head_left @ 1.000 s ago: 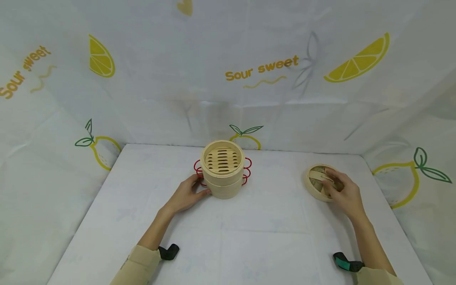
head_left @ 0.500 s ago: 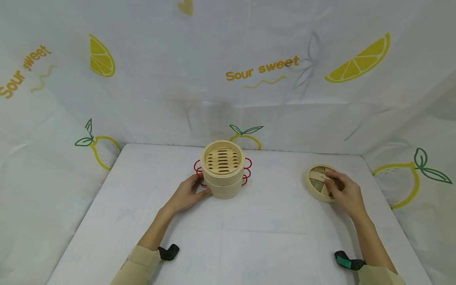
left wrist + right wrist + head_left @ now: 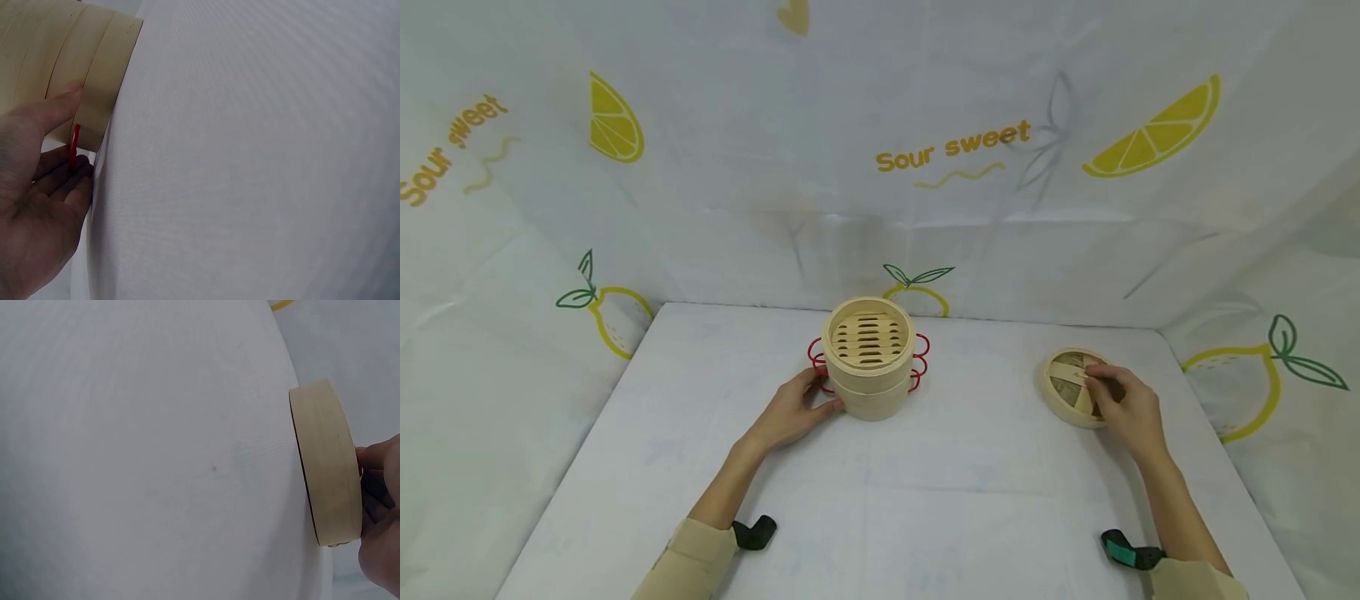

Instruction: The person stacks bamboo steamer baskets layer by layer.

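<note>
A stacked bamboo steamer (image 3: pixel 868 379) stands upright near the table's back edge, its slatted top uncovered and red loop handles (image 3: pixel 920 364) on its sides. My left hand (image 3: pixel 790 410) holds its left side low down. In the left wrist view the thumb (image 3: pixel 65 106) lies on the steamer wall while the fingers bend around by a red loop. To the right, the round bamboo lid (image 3: pixel 1063 396) rests on the table with its woven top up. My right hand (image 3: pixel 1131 408) pinches the middle of that lid from above, thumb against fingertips; the grip itself is partly hidden.
A white cloth covers the table (image 3: pixel 925 492), and a white curtain with lemon prints (image 3: pixel 925 192) hangs behind and at both sides. Black bands with mounts (image 3: pixel 756 532) sit at the wrists.
My right thumb has closed in toward the fingertips at the lid's centre. The lid, the steamer and my left hand have stayed in place.
</note>
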`<state>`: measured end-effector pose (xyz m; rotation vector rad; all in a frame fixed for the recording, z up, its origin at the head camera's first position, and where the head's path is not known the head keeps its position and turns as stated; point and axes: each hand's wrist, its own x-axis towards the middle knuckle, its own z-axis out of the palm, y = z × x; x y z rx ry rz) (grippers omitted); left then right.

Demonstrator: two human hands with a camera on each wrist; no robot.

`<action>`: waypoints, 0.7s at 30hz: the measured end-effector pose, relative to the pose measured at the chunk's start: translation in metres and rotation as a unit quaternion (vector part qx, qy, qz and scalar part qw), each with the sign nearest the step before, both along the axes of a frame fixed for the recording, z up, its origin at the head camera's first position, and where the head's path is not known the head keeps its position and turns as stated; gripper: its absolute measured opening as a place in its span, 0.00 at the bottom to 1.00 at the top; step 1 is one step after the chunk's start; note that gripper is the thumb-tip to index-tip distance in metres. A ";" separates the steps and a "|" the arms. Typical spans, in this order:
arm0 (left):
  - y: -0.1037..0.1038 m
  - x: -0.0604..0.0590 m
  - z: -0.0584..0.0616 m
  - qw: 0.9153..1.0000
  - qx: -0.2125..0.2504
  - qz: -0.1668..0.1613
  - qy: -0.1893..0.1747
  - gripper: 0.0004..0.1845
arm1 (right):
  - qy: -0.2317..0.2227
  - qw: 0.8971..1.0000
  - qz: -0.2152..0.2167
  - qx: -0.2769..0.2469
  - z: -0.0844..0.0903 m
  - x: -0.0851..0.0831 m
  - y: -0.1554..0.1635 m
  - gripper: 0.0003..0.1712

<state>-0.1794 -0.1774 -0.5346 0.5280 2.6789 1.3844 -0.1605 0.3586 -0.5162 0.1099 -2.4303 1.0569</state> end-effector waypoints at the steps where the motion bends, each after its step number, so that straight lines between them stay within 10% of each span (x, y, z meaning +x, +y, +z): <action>1: 0.000 0.000 0.000 1.000 0.001 0.000 -0.001 0.35 | -0.001 1.000 -0.002 0.002 0.000 0.000 0.000 0.08; 21: -0.001 0.001 0.001 1.000 0.008 -0.005 0.003 0.36 | -0.037 0.998 -0.030 0.048 0.006 -0.003 -0.003 0.09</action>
